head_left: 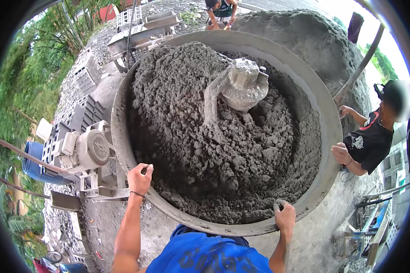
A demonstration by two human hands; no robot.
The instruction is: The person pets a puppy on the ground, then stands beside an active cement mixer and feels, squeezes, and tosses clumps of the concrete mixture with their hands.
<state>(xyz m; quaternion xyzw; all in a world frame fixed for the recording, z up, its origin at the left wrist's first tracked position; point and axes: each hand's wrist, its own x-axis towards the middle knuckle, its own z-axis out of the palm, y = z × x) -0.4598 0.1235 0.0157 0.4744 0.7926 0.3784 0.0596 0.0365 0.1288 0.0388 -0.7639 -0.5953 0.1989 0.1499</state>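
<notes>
A large round mixer pan [330, 132] fills the middle of the view, holding grey, crumbly cement mix [182, 104]. Its coated central hub [244, 84] has an arm that reaches down into the mix. At the pan's lower left rim is my left hand [140, 179], fingers curled with the fingertips together; whatever may be in them is too small to name. My right hand [284, 215] rests at the lower right rim, its fingers curled near the edge, with grey residue on the fingertips.
A person in black [371, 136] stands at the right rim, another [222, 11] bends beyond the far rim. An electric motor [92, 149], hollow blocks [84, 113] and a blue barrel [34, 161] are left. A sand pile [305, 41] rises behind; a metal pole slants at right.
</notes>
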